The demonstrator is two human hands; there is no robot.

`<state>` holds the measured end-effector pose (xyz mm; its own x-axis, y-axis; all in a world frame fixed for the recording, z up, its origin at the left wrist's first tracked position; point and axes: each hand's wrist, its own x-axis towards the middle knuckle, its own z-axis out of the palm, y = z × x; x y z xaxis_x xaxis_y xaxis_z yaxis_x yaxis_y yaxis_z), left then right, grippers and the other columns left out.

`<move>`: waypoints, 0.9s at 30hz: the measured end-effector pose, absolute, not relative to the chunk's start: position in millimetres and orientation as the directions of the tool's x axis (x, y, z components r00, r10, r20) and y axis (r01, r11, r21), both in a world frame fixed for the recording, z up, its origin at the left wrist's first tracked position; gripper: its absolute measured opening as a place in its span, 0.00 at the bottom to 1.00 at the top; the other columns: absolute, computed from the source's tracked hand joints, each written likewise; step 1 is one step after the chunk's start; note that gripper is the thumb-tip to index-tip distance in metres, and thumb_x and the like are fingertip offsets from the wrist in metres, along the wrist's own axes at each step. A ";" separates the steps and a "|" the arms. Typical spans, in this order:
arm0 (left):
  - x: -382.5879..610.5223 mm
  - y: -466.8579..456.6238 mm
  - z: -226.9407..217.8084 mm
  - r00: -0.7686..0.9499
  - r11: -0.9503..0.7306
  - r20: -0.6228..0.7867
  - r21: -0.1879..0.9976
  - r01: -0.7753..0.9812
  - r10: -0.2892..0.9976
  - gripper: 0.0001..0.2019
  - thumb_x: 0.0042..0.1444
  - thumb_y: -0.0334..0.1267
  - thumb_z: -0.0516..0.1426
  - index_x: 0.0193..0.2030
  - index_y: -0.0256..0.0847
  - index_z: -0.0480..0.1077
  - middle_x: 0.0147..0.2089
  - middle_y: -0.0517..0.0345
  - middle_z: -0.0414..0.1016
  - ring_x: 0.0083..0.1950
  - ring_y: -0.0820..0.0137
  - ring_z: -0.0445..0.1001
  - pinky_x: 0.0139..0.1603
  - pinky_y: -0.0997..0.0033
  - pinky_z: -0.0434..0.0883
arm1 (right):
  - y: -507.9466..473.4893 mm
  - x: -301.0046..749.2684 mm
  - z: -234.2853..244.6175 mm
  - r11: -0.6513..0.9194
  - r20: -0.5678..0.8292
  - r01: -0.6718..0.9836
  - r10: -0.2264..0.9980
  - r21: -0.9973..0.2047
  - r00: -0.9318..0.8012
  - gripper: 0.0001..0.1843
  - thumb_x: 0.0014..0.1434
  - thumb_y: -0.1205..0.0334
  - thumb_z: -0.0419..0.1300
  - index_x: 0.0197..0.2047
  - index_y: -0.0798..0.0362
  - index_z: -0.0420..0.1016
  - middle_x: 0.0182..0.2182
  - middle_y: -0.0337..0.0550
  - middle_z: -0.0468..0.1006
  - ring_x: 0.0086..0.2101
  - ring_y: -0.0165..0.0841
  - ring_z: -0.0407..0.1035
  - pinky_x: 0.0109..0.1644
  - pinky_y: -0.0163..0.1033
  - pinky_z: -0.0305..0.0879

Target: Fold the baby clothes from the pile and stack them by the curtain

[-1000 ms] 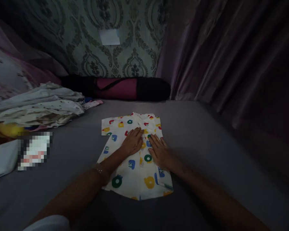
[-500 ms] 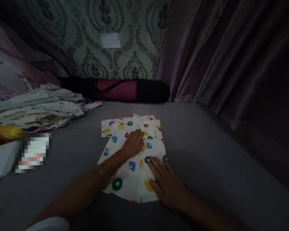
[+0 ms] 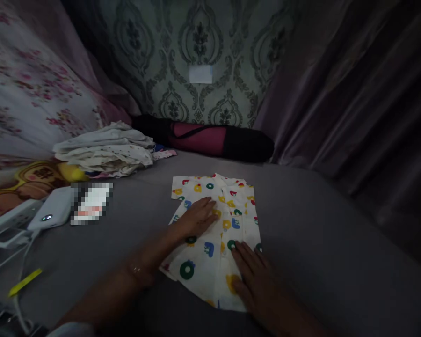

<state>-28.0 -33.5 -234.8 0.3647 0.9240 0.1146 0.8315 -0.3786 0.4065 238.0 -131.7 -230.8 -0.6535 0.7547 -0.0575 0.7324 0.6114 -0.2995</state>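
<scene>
A small white short-sleeved shirt (image 3: 212, 276) with red, yellow, green and blue prints lies spread on the grey sheet, its collar pointing away from me. My left hand (image 3: 199, 217) is on the left half of its front, fingers extended toward the button placket. On the lower right side of the shirt rests my right hand (image 3: 257, 276), flat with the fingers spread. Neither hand grips the cloth. The shirt's lower right edge is partly hidden under my right hand.
A heap of pale clothes (image 3: 108, 147) lies at the back left. Behind the shirt, a black and maroon long bag (image 3: 203, 138) runs along the wall. At left are a white power bank (image 3: 52, 210), a power strip (image 3: 12, 220), white cables and a yellow strip (image 3: 25, 282). Curtains hang right.
The view has turned left, so everything sits further right and the cables now show. My left hand has slid slightly down and left on the shirt; my right hand stays about where it was.
</scene>
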 end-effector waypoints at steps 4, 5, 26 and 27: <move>-75.9 -79.2 -232.2 0.066 -0.163 0.213 0.477 0.864 0.975 0.22 0.62 0.48 0.47 0.57 0.39 0.67 0.57 0.45 0.70 0.58 0.59 0.69 0.58 0.60 0.65 | -106.4 236.6 -209.6 0.570 -0.062 0.715 0.763 -0.404 -0.643 0.26 0.68 0.48 0.42 0.63 0.46 0.66 0.62 0.45 0.65 0.60 0.40 0.60 0.63 0.48 0.57; -85.7 -91.3 -234.5 0.010 -0.109 0.199 0.493 0.863 0.980 0.22 0.62 0.48 0.46 0.55 0.39 0.68 0.53 0.46 0.72 0.53 0.60 0.71 0.55 0.61 0.68 | -95.1 233.3 -207.1 0.552 -0.037 0.715 0.780 -0.429 -0.625 0.26 0.69 0.49 0.40 0.60 0.46 0.69 0.59 0.45 0.69 0.58 0.38 0.63 0.62 0.47 0.58; -82.5 -146.0 -264.2 -0.431 0.245 0.288 0.508 0.826 0.855 0.19 0.58 0.52 0.50 0.32 0.37 0.71 0.45 0.43 0.68 0.46 0.55 0.68 0.49 0.51 0.68 | 42.9 164.6 -256.6 0.397 -0.025 0.912 0.916 -0.104 -0.401 0.35 0.67 0.49 0.36 0.70 0.63 0.47 0.69 0.53 0.45 0.67 0.41 0.39 0.68 0.54 0.35; -81.6 -146.0 -264.3 -0.433 0.244 0.284 0.516 0.821 0.856 0.18 0.58 0.51 0.50 0.32 0.38 0.71 0.46 0.42 0.67 0.47 0.55 0.68 0.49 0.51 0.68 | 43.5 164.2 -253.5 0.403 -0.029 0.910 0.913 -0.096 -0.408 0.35 0.67 0.49 0.37 0.69 0.63 0.47 0.69 0.54 0.46 0.67 0.42 0.40 0.67 0.55 0.37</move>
<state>-81.6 -146.0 -264.3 -0.4327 0.8558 0.2836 0.8210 0.2441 0.5161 164.2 43.5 -253.5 -0.4076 0.9127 -0.0293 0.9100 0.4033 -0.0962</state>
